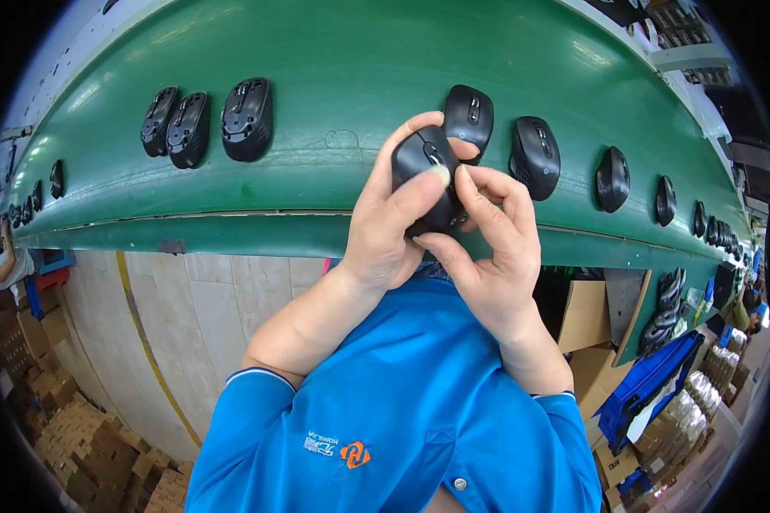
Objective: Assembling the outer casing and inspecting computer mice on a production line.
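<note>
Close in front of my chest, a black computer mouse (pixel 417 159) is held up over the near edge of the green bench. My left hand (pixel 388 205) wraps round it, the thumb lying across its top near the scroll wheel. With thumb and fingertips, my right hand (pixel 494 229) grips the mouse's right side and near end. Its underside is hidden. Just behind the hands lies another black mouse (pixel 470 118), partly covered by my left fingers. To the right of it rests a further mouse (pixel 536 157), with its wheel strip showing.
The green bench (pixel 342 94) spans the view. On its left part lie three mice without top covers (pixel 246 120); more mice line its right side (pixel 613 179). Below right are an open cardboard box (pixel 584 316) and a blue bin (pixel 650 385). Stacked cartons (pixel 85 436) stand lower left.
</note>
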`<state>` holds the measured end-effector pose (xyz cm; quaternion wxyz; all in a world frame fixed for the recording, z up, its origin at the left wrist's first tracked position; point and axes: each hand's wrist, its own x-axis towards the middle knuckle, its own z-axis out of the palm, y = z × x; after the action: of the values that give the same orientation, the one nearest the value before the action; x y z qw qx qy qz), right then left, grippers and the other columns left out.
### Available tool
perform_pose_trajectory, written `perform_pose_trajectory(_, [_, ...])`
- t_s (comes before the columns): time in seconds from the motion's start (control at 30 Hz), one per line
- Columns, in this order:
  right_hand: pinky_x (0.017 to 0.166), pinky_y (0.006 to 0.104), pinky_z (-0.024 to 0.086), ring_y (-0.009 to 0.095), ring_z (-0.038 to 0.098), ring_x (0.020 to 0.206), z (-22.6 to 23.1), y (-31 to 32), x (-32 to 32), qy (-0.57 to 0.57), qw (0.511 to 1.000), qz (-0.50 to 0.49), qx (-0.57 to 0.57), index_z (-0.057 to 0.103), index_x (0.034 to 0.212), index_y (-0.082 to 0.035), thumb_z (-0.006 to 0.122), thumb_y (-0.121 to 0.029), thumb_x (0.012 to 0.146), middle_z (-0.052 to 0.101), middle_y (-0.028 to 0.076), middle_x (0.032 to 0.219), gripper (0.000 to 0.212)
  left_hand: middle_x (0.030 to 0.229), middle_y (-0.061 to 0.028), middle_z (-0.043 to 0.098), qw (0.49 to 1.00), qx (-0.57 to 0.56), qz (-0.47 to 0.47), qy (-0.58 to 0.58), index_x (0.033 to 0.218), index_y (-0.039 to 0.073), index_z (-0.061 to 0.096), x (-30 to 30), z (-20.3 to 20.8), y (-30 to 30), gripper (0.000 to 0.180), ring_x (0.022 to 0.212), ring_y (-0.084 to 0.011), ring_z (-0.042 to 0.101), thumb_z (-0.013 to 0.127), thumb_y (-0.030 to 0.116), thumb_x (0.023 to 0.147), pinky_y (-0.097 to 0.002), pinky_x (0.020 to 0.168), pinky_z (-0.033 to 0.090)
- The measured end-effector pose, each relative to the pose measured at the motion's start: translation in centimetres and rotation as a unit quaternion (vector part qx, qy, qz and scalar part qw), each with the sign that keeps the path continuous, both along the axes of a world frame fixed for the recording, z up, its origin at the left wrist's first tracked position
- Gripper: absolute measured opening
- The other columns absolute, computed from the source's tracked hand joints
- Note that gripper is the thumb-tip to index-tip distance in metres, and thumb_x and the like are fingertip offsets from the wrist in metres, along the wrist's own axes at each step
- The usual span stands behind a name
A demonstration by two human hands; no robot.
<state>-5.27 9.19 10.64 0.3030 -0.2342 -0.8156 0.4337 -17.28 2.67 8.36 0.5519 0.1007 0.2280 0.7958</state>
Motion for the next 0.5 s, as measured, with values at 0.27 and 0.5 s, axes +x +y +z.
perform_pose_trajectory(0.27, [0.084,0.0275,0.053,0.018,0.060,0.101,-0.2,0.4,0.3,0.013,0.998,-0.023,-0.053,0.061,0.121,0.002,0.072,0.002,0.081,0.054,0.015,0.122,0.042,0.140,-0.0241,0.045,1.000,0.016,0.020,0.003,0.147,0.005,0.027,-0.7,-0.3,-0.5,0.070,0.121,-0.0251,0.053,0.061,0.007,0.087,-0.0344,0.100,0.046])
perform_pose_trajectory(0.5, [0.087,0.0287,0.054,0.019,0.065,0.100,-0.8,0.8,0.2,0.108,0.881,0.097,-0.450,0.052,0.121,0.006,0.067,0.003,0.087,0.064,0.016,0.109,0.038,0.143,-0.0283,0.041,0.986,0.080,0.018,0.147,0.148,0.002,0.025,-1.0,-1.3,-0.8,0.083,0.132,-0.0285,0.044,0.069,0.003,0.079,-0.0376,0.108,0.037])
